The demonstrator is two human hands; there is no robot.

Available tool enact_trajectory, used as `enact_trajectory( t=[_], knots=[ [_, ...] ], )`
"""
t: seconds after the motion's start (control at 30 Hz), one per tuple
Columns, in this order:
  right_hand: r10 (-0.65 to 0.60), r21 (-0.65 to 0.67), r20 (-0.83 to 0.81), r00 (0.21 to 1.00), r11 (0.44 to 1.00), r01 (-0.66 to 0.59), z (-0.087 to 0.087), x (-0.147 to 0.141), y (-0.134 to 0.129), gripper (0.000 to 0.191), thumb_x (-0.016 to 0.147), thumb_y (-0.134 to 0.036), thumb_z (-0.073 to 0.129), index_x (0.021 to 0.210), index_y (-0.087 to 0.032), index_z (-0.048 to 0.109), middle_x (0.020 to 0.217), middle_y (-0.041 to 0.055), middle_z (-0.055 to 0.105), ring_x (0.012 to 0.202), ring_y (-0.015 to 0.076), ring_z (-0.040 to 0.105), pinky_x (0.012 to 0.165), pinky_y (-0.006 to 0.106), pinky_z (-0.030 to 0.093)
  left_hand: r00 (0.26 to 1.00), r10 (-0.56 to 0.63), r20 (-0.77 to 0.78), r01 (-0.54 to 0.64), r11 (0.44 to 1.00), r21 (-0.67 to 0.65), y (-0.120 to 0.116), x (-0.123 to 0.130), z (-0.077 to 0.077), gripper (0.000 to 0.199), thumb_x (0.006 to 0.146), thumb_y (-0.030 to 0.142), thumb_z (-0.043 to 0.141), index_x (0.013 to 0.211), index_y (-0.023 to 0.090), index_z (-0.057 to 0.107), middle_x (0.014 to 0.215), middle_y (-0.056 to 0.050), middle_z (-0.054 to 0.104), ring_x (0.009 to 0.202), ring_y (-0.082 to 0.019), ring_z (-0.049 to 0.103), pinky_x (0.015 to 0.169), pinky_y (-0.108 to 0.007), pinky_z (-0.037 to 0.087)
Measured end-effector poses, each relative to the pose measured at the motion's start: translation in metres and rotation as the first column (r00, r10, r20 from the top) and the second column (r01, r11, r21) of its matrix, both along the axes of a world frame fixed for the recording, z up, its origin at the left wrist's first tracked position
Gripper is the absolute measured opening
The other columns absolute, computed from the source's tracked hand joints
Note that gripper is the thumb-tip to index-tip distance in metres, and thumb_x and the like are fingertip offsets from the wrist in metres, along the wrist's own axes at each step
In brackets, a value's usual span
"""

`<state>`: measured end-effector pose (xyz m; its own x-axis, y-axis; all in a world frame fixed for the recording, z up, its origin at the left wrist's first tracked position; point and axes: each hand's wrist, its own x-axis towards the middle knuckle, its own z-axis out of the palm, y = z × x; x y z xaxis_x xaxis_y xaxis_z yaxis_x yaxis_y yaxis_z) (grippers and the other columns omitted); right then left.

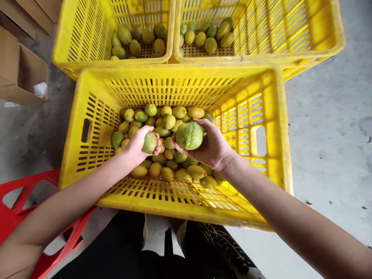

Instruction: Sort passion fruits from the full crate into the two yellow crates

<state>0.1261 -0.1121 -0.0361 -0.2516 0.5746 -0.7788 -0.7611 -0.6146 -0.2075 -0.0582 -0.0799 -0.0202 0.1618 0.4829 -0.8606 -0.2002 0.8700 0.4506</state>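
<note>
A big yellow slatted crate (270, 116) stands in front of me with several green and yellow round fruits (174, 113) heaped on its floor. My left hand (136, 146) is closed around a small green fruit (150, 142) just above the heap. My right hand (212, 147) grips a larger, rough-skinned green fruit (189, 135) beside it. Both hands hover inside the crate, close together near its middle.
Two more yellow crates sit behind, the left crate (87, 42) and the right crate (319, 35), each holding several fruits. Cardboard boxes (23, 73) stand at far left. A red plastic frame (17, 201) lies at lower left. Grey concrete floor (328, 135) stretches to the right.
</note>
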Motion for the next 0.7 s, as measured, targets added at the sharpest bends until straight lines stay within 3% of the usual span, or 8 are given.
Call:
enact_trajectory(
  t=[0.1, 0.27, 0.4, 0.5, 0.57, 0.7],
  knots=[
    [-0.009, -0.001, -0.011, 1.0, 1.0, 0.009, 0.0, 0.0, 0.0, 0.023, 0.085, -0.034, 0.062, 0.104, -0.022, 0.057, 0.089, 0.0064, 0.067, 0.083, 0.0243, 0.068, 0.069, 0.042, 0.065, 0.998, -0.055, -0.002, 0.055, 0.997, 0.062, -0.001, 0.0, -0.002, 0.032, 0.096, 0.025, 0.048, 0.066, 0.014, 0.055, 0.055, -0.005, 0.055, 0.042, -0.014, 0.052, 0.039, -0.021, 0.041],
    [-0.021, -0.014, 0.017, 1.0, 1.0, 0.022, 0.001, 0.0, 0.0, 0.019, 0.087, -0.035, 0.061, 0.099, -0.022, 0.057, 0.087, 0.006, 0.066, 0.081, 0.0231, 0.068, 0.067, 0.039, 0.065, 0.994, -0.104, 0.042, 0.101, 0.993, 0.066, -0.005, 0.001, -0.006, 0.017, 0.087, 0.026, 0.073, 0.082, 0.014, 0.063, 0.069, -0.006, 0.064, 0.054, -0.015, 0.062, 0.048, -0.023, 0.05],
    [-0.028, 0.0, 0.022, 0.999, 1.0, 0.028, -0.002, 0.0, 0.001, 0.019, 0.086, -0.035, 0.063, 0.099, -0.022, 0.057, 0.087, 0.006, 0.066, 0.081, 0.0236, 0.068, 0.068, 0.041, 0.065, 0.998, 0.028, 0.048, -0.028, 1.0, 0.011, -0.003, 0.002, -0.009, 0.01, 0.087, 0.014, 0.071, 0.083, 0.013, 0.062, 0.073, -0.004, 0.065, 0.06, -0.014, 0.065, 0.056, -0.025, 0.057],
    [-0.024, 0.018, 0.024, 0.999, 1.0, 0.023, -0.004, 0.0, 0.0, 0.023, 0.085, -0.036, 0.064, 0.101, -0.022, 0.057, 0.09, 0.0069, 0.067, 0.084, 0.0253, 0.069, 0.07, 0.044, 0.065, 0.992, 0.123, -0.004, -0.123, 0.992, -0.03, 0.0, 0.002, -0.011, 0.014, 0.094, 0.018, 0.066, 0.082, 0.012, 0.061, 0.072, -0.004, 0.064, 0.06, -0.014, 0.065, 0.061, -0.028, 0.061],
    [-0.009, 0.031, 0.037, 0.999, 0.999, 0.008, -0.005, 0.0, 0.0, 0.025, 0.084, -0.036, 0.066, 0.103, -0.022, 0.057, 0.09, 0.0068, 0.066, 0.086, 0.0265, 0.069, 0.071, 0.045, 0.065, 0.993, 0.109, -0.048, -0.112, 0.992, -0.061, 0.002, 0.0, -0.011, 0.018, 0.097, 0.023, 0.063, 0.082, 0.012, 0.06, 0.071, -0.005, 0.063, 0.058, -0.014, 0.065, 0.053, -0.025, 0.057],
    [-0.006, 0.076, 0.104, 0.995, 0.997, -0.002, -0.007, 0.0, -0.002, 0.028, 0.083, -0.037, 0.071, 0.103, -0.024, 0.057, 0.091, 0.0039, 0.066, 0.084, 0.0234, 0.068, 0.07, 0.042, 0.065, 0.998, 0.039, -0.055, -0.041, 0.999, -0.026, 0.001, -0.001, -0.01, 0.017, 0.095, 0.024, 0.062, 0.082, 0.014, 0.058, 0.069, -0.006, 0.062, 0.051, -0.013, 0.06, 0.036, -0.016, 0.037]
  ],
)
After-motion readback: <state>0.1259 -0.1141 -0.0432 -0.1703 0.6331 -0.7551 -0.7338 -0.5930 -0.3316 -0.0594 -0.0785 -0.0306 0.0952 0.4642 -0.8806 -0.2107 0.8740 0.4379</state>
